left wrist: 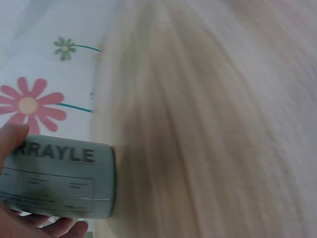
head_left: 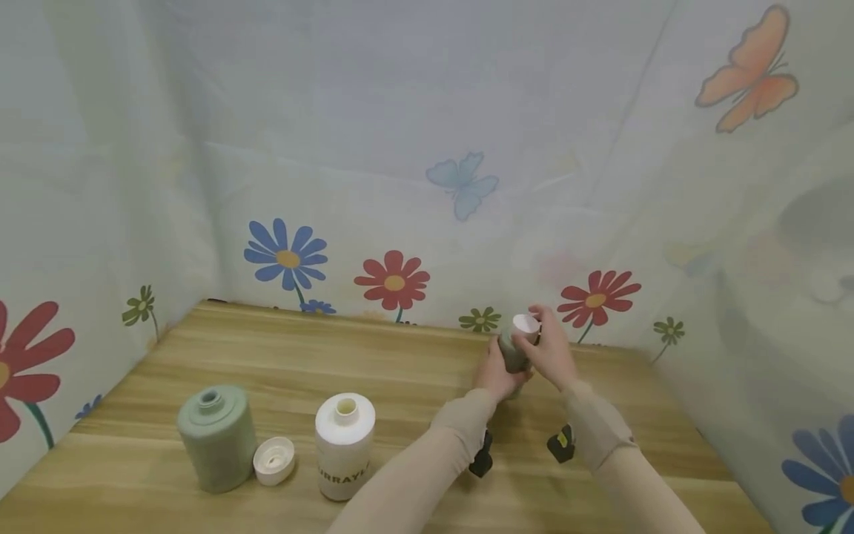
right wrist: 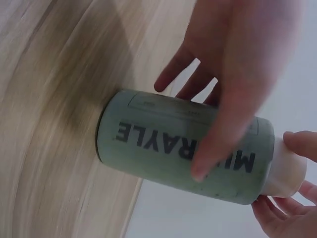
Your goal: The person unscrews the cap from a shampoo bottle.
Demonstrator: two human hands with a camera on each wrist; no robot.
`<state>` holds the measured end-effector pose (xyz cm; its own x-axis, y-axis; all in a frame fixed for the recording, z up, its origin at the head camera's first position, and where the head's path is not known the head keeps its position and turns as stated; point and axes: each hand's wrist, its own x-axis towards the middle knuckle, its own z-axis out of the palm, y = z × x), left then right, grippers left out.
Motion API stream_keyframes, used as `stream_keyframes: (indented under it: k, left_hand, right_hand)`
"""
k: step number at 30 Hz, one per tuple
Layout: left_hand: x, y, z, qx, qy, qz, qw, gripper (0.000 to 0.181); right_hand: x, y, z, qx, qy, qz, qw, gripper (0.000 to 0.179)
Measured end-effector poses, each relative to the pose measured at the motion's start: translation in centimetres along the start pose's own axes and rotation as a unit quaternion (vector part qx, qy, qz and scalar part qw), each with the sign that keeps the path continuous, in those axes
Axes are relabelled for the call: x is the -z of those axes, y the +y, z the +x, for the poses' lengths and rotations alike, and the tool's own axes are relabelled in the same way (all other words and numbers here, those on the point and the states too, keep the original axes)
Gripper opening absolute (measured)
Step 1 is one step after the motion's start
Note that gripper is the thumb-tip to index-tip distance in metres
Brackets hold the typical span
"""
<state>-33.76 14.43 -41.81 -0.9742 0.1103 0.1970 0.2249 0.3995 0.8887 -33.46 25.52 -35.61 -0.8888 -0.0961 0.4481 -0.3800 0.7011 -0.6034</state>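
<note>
My left hand grips a green bottle with dark lettering round its body, holding it up at the table's far right. My right hand pinches the white cap at the bottle's mouth, thumb on one side and fingers on the other. In the left wrist view the bottle shows a printed label, with left-hand fingers curled beneath it. The right wrist view has the left thumb lying across the lettering and the right fingertips around the cap.
A larger green bottle without a cap stands at the left of the wooden table. Beside it lies a loose white cap, then an uncapped white bottle. A flower-printed curtain surrounds the table's back and sides.
</note>
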Motion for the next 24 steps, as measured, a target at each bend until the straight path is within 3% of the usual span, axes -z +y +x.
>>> stream_keyframes:
  k: [13, 24]
  left_hand:
    - [1.3, -0.7, -0.3, -0.031, -0.032, 0.046, 0.9979, 0.077]
    - [4.2, 0.6, -4.0, -0.05, -0.041, 0.047, 0.9968, 0.073]
  right_hand:
    - [1.0, -1.1, -1.0, -0.013, -0.017, -0.002, 0.9998, 0.08]
    - [2.1, -3.3, -3.6, 0.048, 0.002, -0.031, 0.9984, 0.049]
